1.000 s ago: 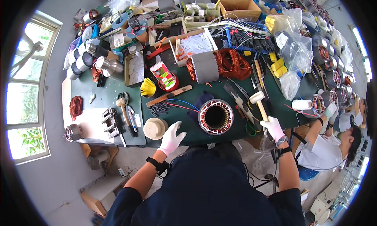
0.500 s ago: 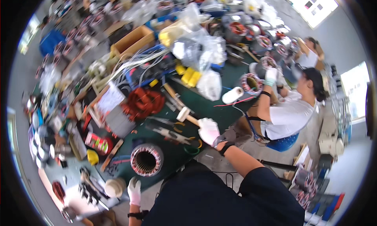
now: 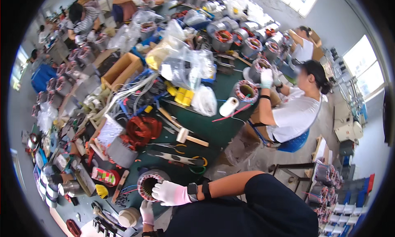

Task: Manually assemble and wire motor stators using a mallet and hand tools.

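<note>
A motor stator (image 3: 142,187), a ring of windings bound with white and pink lacing, stands on the green table's near edge. My right hand (image 3: 170,193), in a white and pink glove, reaches across its right side with fingers bent over the rim, partly hiding the bore. At the near lower edge, my gloved left hand (image 3: 147,212) has its fingers against the stator's side. A wooden mallet (image 3: 183,135) lies farther off, touched by neither hand. Nearer lie scissors with yellow handles (image 3: 201,160) and green handles (image 3: 197,169).
Red wire coils (image 3: 142,130) and a grey core (image 3: 122,152) crowd the left. A beige round pot (image 3: 128,217) stands beside my left hand. At right, a co-worker's gloved hand (image 3: 266,77) rests on another stator, near a white thread spool (image 3: 229,107). Plastic bags (image 3: 181,66) lie beyond.
My right hand has let go of the mallet's handle and come left and nearer, onto the stator. My left hand has moved slightly up to the stator's side. The view has shifted.
</note>
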Action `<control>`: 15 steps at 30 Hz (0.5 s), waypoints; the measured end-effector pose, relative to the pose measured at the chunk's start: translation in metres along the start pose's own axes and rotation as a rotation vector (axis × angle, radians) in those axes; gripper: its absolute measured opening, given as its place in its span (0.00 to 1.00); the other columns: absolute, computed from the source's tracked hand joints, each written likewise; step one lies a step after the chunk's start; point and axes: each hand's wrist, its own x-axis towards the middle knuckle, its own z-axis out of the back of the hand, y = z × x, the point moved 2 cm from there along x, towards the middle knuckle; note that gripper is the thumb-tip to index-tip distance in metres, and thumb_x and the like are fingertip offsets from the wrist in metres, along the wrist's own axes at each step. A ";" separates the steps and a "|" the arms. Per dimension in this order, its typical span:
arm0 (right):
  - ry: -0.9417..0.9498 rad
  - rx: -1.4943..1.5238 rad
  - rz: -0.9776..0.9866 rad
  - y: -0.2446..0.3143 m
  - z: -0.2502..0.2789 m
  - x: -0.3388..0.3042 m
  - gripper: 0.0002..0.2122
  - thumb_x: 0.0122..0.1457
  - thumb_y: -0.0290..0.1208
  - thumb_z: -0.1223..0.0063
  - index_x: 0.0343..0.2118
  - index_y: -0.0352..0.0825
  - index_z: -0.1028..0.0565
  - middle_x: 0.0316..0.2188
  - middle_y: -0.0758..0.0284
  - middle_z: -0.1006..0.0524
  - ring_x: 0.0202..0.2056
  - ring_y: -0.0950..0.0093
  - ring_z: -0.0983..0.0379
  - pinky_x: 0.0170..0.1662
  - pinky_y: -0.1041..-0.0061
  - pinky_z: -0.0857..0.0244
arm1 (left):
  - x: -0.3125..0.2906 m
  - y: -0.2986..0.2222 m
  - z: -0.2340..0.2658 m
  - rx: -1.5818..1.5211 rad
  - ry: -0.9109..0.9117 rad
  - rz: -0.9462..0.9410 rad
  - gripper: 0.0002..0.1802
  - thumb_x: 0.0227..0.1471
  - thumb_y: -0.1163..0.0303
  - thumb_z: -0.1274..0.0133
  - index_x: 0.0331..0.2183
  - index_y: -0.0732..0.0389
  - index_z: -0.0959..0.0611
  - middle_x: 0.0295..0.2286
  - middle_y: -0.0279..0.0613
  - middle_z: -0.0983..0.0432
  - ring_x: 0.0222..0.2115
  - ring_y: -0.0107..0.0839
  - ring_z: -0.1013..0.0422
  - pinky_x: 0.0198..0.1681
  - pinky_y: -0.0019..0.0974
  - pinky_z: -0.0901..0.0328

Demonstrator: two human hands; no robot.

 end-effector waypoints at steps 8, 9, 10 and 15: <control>0.280 -0.398 -0.197 0.017 -0.062 0.017 0.25 0.49 0.57 0.32 0.31 0.35 0.23 0.25 0.63 0.21 0.28 0.61 0.21 0.40 0.60 0.30 | 0.027 0.004 -0.009 0.255 -0.008 -0.277 0.21 0.60 0.61 0.46 0.49 0.64 0.16 0.46 0.56 0.19 0.50 0.52 0.24 0.56 0.44 0.31; 0.252 -0.429 -0.163 0.022 -0.075 0.018 0.25 0.50 0.58 0.33 0.29 0.37 0.24 0.22 0.65 0.22 0.25 0.64 0.21 0.35 0.62 0.30 | 0.019 0.010 -0.005 0.242 -0.031 -0.246 0.21 0.60 0.61 0.46 0.50 0.64 0.16 0.47 0.55 0.18 0.51 0.51 0.24 0.56 0.43 0.31; 0.222 -0.456 -0.143 0.024 -0.089 0.020 0.24 0.51 0.59 0.34 0.27 0.39 0.24 0.19 0.68 0.23 0.22 0.67 0.21 0.31 0.63 0.30 | 0.013 0.018 -0.003 0.232 -0.038 -0.215 0.21 0.60 0.61 0.46 0.50 0.64 0.16 0.47 0.54 0.18 0.51 0.50 0.24 0.57 0.42 0.31; 0.123 -0.365 -0.190 0.022 -0.111 0.011 0.23 0.56 0.56 0.37 0.21 0.38 0.26 0.13 0.62 0.24 0.15 0.61 0.24 0.22 0.62 0.31 | -0.002 0.038 -0.024 0.126 -0.075 -0.191 0.21 0.60 0.61 0.45 0.50 0.65 0.17 0.45 0.55 0.18 0.50 0.51 0.23 0.55 0.43 0.30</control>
